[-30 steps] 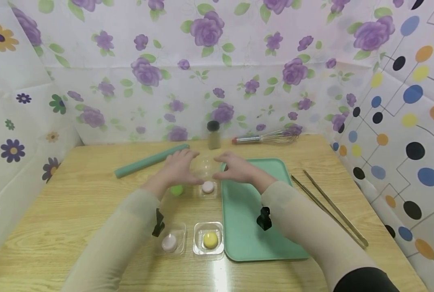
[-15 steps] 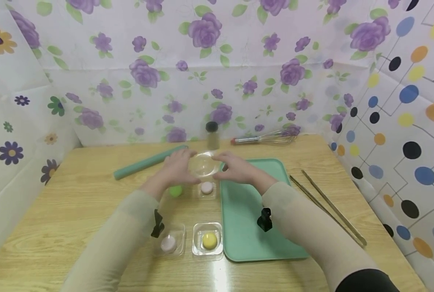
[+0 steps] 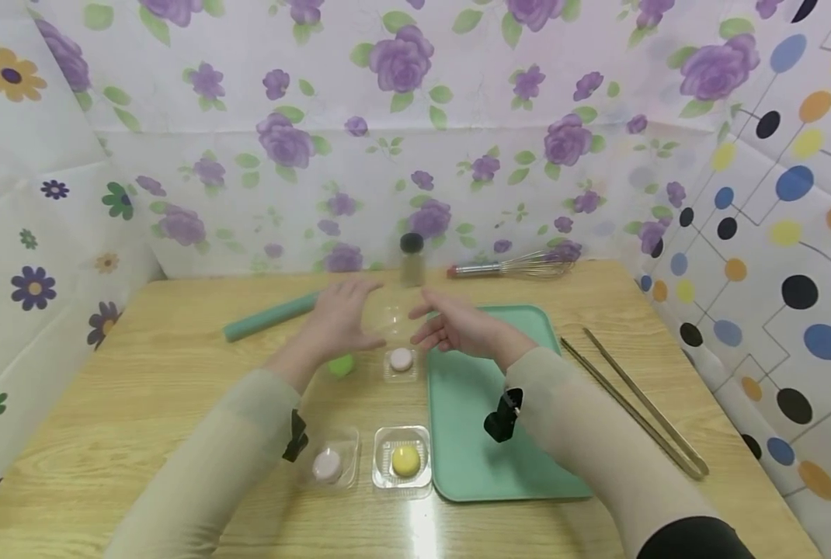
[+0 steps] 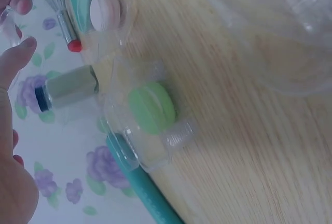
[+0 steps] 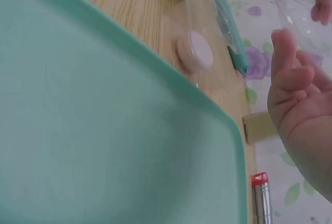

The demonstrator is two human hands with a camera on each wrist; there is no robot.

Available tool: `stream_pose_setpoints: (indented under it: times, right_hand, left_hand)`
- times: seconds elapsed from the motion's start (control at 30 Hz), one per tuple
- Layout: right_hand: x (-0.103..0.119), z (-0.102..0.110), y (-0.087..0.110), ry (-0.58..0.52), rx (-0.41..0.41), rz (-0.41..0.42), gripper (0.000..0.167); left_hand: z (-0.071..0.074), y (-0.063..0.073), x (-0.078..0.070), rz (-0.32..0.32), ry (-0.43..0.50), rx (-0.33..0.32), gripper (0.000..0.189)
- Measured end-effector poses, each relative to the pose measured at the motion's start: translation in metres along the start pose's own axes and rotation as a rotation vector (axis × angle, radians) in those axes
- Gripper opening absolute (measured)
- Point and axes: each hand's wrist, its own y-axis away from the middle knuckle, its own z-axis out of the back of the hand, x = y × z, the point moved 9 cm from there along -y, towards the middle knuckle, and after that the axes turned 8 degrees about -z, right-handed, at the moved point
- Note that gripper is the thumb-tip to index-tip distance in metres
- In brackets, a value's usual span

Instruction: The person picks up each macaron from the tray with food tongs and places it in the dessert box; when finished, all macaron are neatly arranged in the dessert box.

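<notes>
Between my hands, above the far middle of the table, is a clear round plastic piece (image 3: 392,318). My left hand (image 3: 335,318) holds its left side, fingers curled over it in the right wrist view. My right hand (image 3: 460,330) is beside its right edge, fingers loosely bent; touching is hard to tell. Below sit a green macaron (image 4: 151,108) and a pale pink macaron (image 5: 195,51) in clear plastic boxes. Nearer the front, a yellow macaron (image 3: 405,460) and another pale pink macaron (image 3: 328,466) lie in clear boxes.
A green tray (image 3: 499,435) lies under my right forearm. Tongs (image 3: 635,404) lie right of it. Along the back are a green rolling pin (image 3: 269,318), a black-capped jar (image 3: 412,260) and a whisk (image 3: 513,266). Patterned cloth walls enclose the table.
My right hand has turned and loosened, its fingers now showing more separately. The clear piece has tilted between my hands; its rim showed more plainly half a second ago. My left hand stays nearly in place.
</notes>
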Motion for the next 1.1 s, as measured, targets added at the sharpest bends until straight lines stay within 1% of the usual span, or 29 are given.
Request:
stream_pose_setpoints:
  times: [0.07,0.13,0.3,0.4,0.5,0.6,0.7,0.77,0.87,1.0,1.03,1.1]
  right_hand:
    - [-0.002,-0.005,-0.001,-0.047,0.027,-0.028,0.071]
    - [-0.002,-0.009,-0.001,-0.072,0.041,-0.043,0.077]
    - [-0.004,-0.012,-0.004,-0.097,0.023,-0.099,0.084]
    - [-0.006,-0.013,-0.004,-0.094,0.010,-0.136,0.081]
    - [-0.006,-0.014,-0.004,-0.078,0.007,-0.163,0.075]
    - [-0.006,-0.013,-0.004,-0.058,-0.005,-0.164,0.069]
    - [-0.004,-0.010,-0.004,-0.011,-0.013,-0.117,0.062]
    - [-0.001,-0.007,-0.004,0.042,-0.014,-0.056,0.057]
    - [0.005,-0.005,-0.002,0.178,-0.027,0.061,0.052]
    - [0.013,-0.002,0.004,0.378,-0.079,0.199,0.054]
    - [0.015,-0.002,0.005,0.411,-0.091,0.224,0.055]
    - [0.017,-0.001,0.006,0.452,-0.110,0.262,0.059]
  left_hand:
    - [0.001,0.001,-0.005,-0.018,-0.022,-0.006,0.096]
    - [0.002,0.001,-0.009,-0.033,-0.033,-0.017,0.095]
    - [0.001,0.002,-0.016,-0.082,-0.085,-0.035,0.096]
    - [0.001,0.003,-0.019,-0.114,-0.130,-0.043,0.096]
    - [0.001,0.005,-0.021,-0.128,-0.164,-0.036,0.097]
    - [0.001,0.006,-0.022,-0.122,-0.147,-0.019,0.102]
    - [0.001,0.007,-0.020,-0.092,-0.062,-0.001,0.105]
    - [0.001,0.007,-0.017,-0.062,0.011,0.013,0.104]
    - [-0.004,0.007,-0.009,-0.003,0.158,0.047,0.090]
    - [-0.014,0.010,-0.003,0.048,0.361,0.123,0.074]
    - [-0.016,0.011,-0.002,0.057,0.401,0.138,0.072]
    - [-0.019,0.012,-0.002,0.058,0.452,0.159,0.072]
